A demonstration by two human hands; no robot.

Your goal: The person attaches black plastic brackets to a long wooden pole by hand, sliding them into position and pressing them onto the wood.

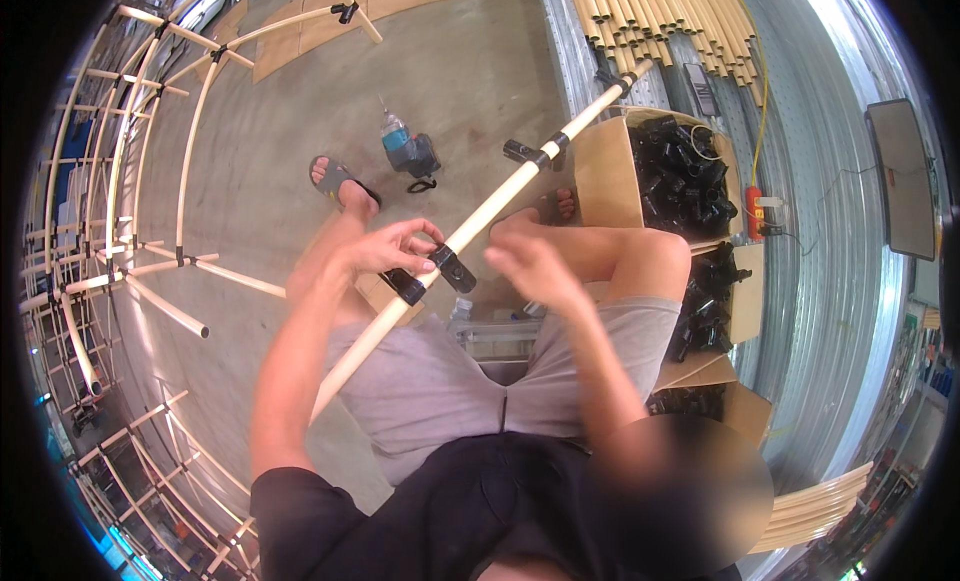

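Note:
A long cream pipe (487, 213) slants across my lap, from beside my left thigh up to the far right. Black pipe connectors sit along it in several places, one at mid-length (540, 155) and one nearer my body (456, 271). My left hand (392, 251) has its thumb and fingers curled on the nearer black connector, close to the pipe. To the right of the pipe, my right hand (535, 268) hangs apart from it, smeared by motion; whether it holds anything does not show.
On the floor ahead lie a power drill (412, 156) and a bottle with blue liquid (395, 131). Cardboard boxes (604, 171) of black connectors stand at my right. Cream pipes (665, 16) are stacked at the far right. Pipe frames (190, 151) fill the left side.

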